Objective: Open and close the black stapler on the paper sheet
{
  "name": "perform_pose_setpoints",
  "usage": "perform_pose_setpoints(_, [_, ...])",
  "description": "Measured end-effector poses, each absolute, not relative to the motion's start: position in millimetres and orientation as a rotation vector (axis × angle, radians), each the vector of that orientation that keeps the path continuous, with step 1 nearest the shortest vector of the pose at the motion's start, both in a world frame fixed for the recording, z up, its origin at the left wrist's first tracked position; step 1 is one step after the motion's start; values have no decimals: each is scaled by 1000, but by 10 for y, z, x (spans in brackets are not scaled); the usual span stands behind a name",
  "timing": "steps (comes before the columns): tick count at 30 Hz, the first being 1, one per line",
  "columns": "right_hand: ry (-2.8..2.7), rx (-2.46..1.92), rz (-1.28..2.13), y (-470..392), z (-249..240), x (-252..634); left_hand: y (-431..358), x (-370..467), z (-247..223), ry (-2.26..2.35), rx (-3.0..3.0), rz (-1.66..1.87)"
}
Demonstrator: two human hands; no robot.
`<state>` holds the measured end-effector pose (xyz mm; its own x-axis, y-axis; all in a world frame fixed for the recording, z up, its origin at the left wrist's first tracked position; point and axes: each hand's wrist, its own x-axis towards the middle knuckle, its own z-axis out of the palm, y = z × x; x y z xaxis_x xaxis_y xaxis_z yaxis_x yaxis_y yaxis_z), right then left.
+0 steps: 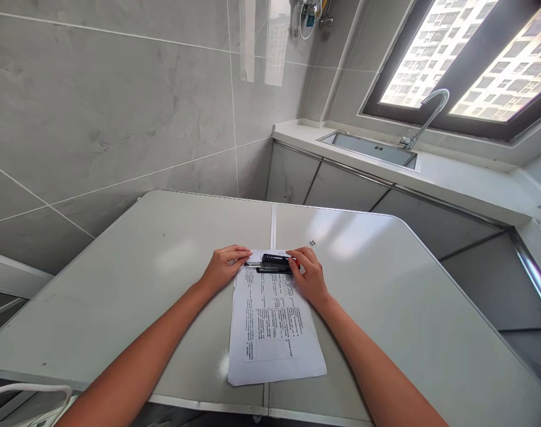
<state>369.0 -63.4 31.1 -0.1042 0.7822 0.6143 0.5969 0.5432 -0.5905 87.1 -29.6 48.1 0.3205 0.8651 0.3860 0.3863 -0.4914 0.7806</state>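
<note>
A black stapler (274, 263) lies crosswise over the upper part of a printed sheet of paper (274, 332), with a silver metal strip sticking out at its left end. My right hand (309, 274) grips the stapler's right end, where a bit of red shows by the fingers. At the other end, my left hand (226, 264) has thumb and fingers closed on the tip of the metal strip, by the paper's upper left edge. The paper lies flat, its text running sideways; whether it is more than one sheet I cannot tell.
Small staple strips (312, 242) lie on the pale folding table (185, 225), just beyond my right hand. A seam runs down the table's middle. Behind are a tiled wall (119, 107) and a counter with a sink (372, 151) and tap (430, 115) under a window.
</note>
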Motion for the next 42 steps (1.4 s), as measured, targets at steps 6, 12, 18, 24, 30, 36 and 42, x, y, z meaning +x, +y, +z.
perform_pose_setpoints(6, [-1804,-1179,257,-633,305,3701,-316,877,465,977,2133,949])
perform_pose_setpoints(12, [-1807,-1187,259,-638,309,3697,-350,919,520,1108,2028,914])
perform_pose_setpoints(18, [-1796,-1181,268,-638,318,3682,-299,973,470,1205,1797,877])
perform_pose_setpoints(24, [-1791,-1185,267,-624,315,3673,-248,950,433,1158,1671,911])
perform_pose_setpoints(30, [-1788,-1193,266,-632,314,3665,-255,947,460,1154,1748,880])
perform_pose_setpoints(36, [-1789,-1201,256,-626,312,3656,-251,940,449,1173,1758,904])
perform_pose_setpoints(42, [-1794,-1193,261,-627,328,3656,-276,917,468,1184,1858,862])
